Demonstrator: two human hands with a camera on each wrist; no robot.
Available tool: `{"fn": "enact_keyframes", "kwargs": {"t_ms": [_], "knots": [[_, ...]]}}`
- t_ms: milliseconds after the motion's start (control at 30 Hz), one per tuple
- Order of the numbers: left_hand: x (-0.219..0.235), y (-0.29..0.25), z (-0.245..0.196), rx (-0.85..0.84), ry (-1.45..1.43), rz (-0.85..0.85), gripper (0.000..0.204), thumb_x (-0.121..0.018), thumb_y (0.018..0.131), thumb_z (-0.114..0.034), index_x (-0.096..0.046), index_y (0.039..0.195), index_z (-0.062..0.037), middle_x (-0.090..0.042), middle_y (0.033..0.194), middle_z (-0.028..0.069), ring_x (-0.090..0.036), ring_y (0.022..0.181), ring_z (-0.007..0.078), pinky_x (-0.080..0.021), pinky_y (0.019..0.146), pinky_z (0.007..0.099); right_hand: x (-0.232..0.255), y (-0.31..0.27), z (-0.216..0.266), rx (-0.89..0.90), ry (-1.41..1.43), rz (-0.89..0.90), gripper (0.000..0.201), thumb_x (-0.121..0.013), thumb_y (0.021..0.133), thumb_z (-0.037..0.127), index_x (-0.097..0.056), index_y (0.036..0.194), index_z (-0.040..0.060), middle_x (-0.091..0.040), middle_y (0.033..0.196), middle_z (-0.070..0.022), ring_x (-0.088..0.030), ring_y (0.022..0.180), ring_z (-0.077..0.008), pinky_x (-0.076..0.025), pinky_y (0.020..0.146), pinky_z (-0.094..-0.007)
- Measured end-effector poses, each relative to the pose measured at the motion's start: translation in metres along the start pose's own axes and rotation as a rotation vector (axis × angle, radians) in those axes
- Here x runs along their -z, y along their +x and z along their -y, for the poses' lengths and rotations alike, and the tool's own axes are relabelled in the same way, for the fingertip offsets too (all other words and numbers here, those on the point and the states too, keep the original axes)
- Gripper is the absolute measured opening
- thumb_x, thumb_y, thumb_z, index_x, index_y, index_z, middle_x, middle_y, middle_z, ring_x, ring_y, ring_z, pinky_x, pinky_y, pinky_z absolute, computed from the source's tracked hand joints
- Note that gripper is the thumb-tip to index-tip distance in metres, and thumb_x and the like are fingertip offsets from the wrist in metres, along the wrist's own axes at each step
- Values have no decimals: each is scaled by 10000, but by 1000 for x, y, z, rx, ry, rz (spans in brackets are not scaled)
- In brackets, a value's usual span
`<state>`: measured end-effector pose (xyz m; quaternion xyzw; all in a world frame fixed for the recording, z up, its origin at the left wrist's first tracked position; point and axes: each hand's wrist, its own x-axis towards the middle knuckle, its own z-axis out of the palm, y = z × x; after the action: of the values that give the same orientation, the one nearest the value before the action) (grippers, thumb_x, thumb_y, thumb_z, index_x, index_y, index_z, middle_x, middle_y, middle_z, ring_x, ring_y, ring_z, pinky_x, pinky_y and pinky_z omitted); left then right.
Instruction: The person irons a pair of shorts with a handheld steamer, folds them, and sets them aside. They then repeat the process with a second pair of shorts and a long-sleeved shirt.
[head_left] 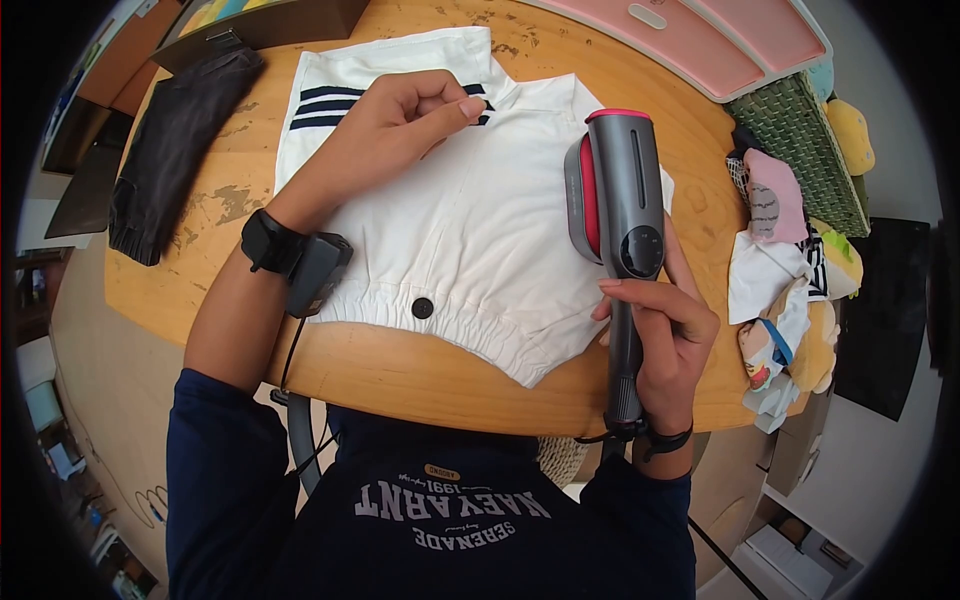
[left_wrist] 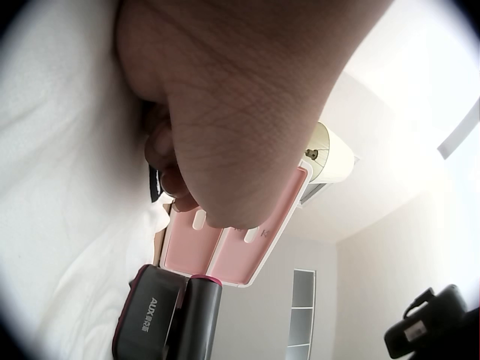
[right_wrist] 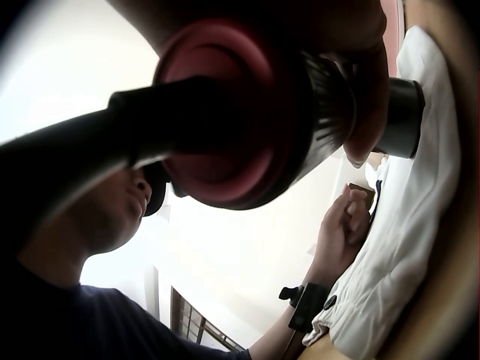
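White shorts (head_left: 470, 220) with dark stripes and an elastic waist lie spread on the table. Over their striped leg is the left hand (head_left: 395, 125), its fingers loosely curled and no held thing visible; the left wrist view shows that hand (left_wrist: 217, 112) close beside the white cloth (left_wrist: 60, 187). The right hand (head_left: 665, 335) grips the handle of a grey and pink handheld steamer (head_left: 630, 180), whose head is over the right side of the shorts. In the right wrist view, the handle's red end (right_wrist: 225, 112) fills the foreground.
Dark folded clothing (head_left: 185, 150) lies on the table's left side. Pink-and-white trays (head_left: 690, 40) stand at the back right, near a green woven basket (head_left: 800, 140). Small garments are piled along the right edge, with a pink one (head_left: 775, 195) among them.
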<state>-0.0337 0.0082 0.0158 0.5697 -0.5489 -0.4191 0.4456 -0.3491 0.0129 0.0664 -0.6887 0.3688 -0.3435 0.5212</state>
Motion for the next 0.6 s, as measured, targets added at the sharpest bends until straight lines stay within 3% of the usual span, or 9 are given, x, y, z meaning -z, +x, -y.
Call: {"fn": "enact_keyframes", "kwargs": {"t_ms": [600], "knots": [[1,1,1,21,27,5,274,-600,1046,-289,-675,939,-48,-437,657,-91,-352,609,6,-263,549,208,3,0,-5,31,11,26,345,-464,884,-63,-796,961,-15,-409,1517,-356,-703,793,-151,-556,740,-274]]}}
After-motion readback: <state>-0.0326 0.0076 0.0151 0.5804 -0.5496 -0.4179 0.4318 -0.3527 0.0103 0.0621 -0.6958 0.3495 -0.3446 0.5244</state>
